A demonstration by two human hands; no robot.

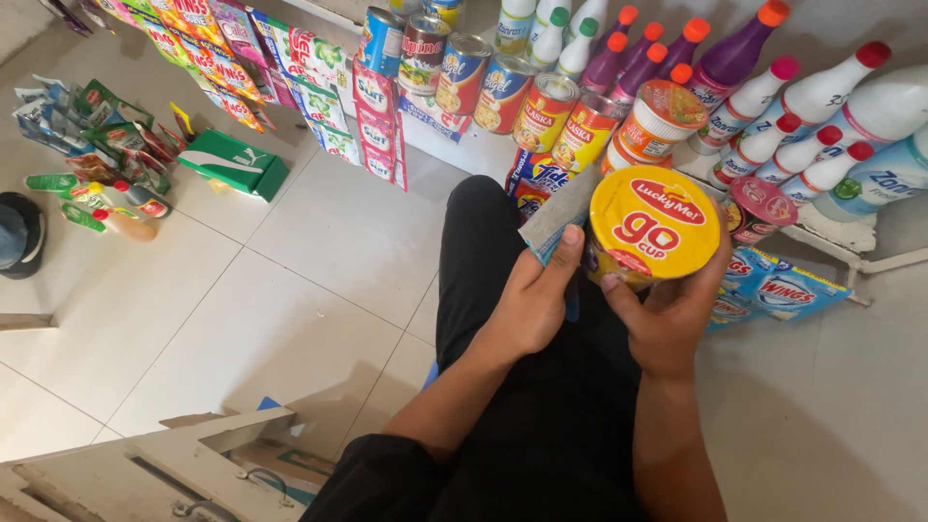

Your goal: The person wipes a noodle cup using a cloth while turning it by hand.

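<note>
Crouching on a pale tiled floor (290, 251) beside a low shelf (851, 246) of cans and bleach bottles (822, 97), a person grips a yellow-lidded instant noodle cup (652, 224) in the right hand (667, 314), just above the knee; the left hand (532, 295) pinches a grey cloth (556, 217) touching the cup's side.

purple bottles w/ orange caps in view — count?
5, clustered on the low shelf behind the noodle cups: four close together, one larger to their right. More may be hidden behind.
</note>
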